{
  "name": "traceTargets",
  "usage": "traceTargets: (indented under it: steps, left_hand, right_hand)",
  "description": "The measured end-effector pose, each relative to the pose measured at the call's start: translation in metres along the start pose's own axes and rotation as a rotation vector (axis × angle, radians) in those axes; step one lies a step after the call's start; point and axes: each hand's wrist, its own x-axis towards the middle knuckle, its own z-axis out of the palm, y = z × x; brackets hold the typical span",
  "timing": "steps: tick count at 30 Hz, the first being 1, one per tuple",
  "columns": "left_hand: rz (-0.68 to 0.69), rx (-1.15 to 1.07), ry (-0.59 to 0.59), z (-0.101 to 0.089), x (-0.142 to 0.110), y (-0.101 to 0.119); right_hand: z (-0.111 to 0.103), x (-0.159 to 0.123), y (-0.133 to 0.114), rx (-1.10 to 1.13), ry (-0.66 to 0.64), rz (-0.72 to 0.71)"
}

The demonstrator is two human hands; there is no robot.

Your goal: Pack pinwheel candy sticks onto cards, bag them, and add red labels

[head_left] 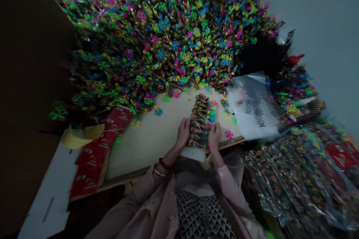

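The left hand [183, 132] and right hand [214, 136], fingers half-closed, grip opposite sides of the cellophane-wrapped pinwheel bundle [200, 121], which lies on the white board [148, 145] at 12 o'clock from the wearer.

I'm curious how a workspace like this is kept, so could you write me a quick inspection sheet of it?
Surface: a pale board with a darker front edge.
Job's things: a long bundle of pinwheels on sticks lies on the board.
Clutter: a large heap of colourful pinwheels rises behind the board, a clear plastic bag with black shapes lies to the right, and red printed cards lie to the left.
Grippers: none; the bare left hand and right hand touch the bundle, one on each side.
Cables: nothing seen.
Surroundings: a pale wall, and bagged pinwheels piled at lower right.
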Motion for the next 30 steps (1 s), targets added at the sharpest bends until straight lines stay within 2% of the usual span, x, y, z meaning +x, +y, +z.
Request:
traceTargets:
  steps: [3, 5, 8, 11, 14, 18, 21, 24, 27, 30]
  left_hand:
    - [0.107, 0.040, 0.069, 0.006, -0.005, 0.010]
    - [0.189, -0.055, 0.007, 0.004, -0.009, 0.025]
    - [0.325, -0.239, -0.111, -0.003, -0.013, 0.061]
    - [0.443, -0.371, -0.175, -0.004, -0.014, 0.102]
    - [0.585, -0.386, -0.094, 0.003, -0.017, 0.137]
    - [0.720, -0.317, 0.182, 0.003, -0.017, 0.167]
    - [0.821, -0.295, 0.323, -0.018, -0.012, 0.191]
    - [0.990, -0.259, 0.418, -0.047, -0.012, 0.221]
    - [1.202, -0.205, 0.448, -0.067, -0.027, 0.243]
    - [1.338, -0.113, 0.294, -0.078, -0.047, 0.248]
  right_hand:
    - [-0.001, -0.009, -0.013, 0.021, 0.112, -0.057]
    - [-0.013, -0.009, -0.026, 0.050, 0.187, -0.109]
    - [-0.039, 0.002, -0.055, 0.089, 0.306, -0.266]
    - [-0.060, 0.016, -0.090, 0.136, 0.376, -0.424]
    - [-0.067, 0.026, -0.125, 0.197, 0.384, -0.528]
    - [-0.060, 0.033, -0.166, 0.286, 0.317, -0.576]
    - [-0.053, 0.040, -0.199, 0.402, 0.213, -0.554]
    - [-0.048, 0.051, -0.231, 0.516, 0.054, -0.571]
    - [-0.052, 0.059, -0.250, 0.551, -0.105, -0.601]
    - [-0.067, 0.047, -0.241, 0.538, -0.250, -0.610]
